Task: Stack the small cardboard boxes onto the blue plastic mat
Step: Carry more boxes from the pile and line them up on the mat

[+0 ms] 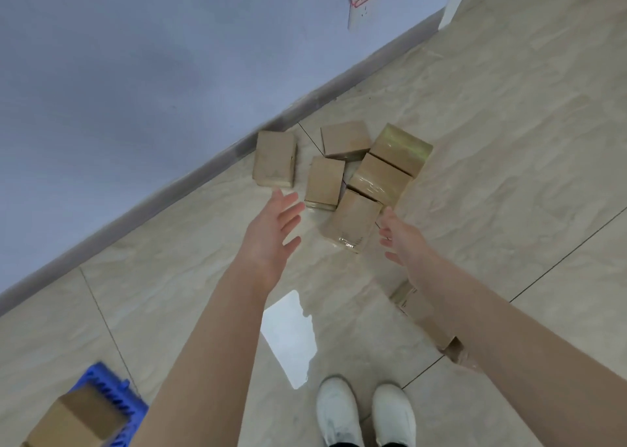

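Both empty hands, left [271, 232] and right [403, 239], flank a cardboard box [353, 221].

Glossy beige tiled floor [509, 124], grey skirting [190, 178], pale wall [135, 56] with socket [361, 15].

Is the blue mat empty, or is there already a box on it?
Not empty: one cardboard box already sits on the blue mat at lower left.

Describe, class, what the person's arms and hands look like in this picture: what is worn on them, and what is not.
Both forearms are bare as far as the picture shows, with no sleeves in view. The left hand and the right hand wear no gloves, and no watch, bracelet or ring can be seen. Lower down, the person wears white shoes.
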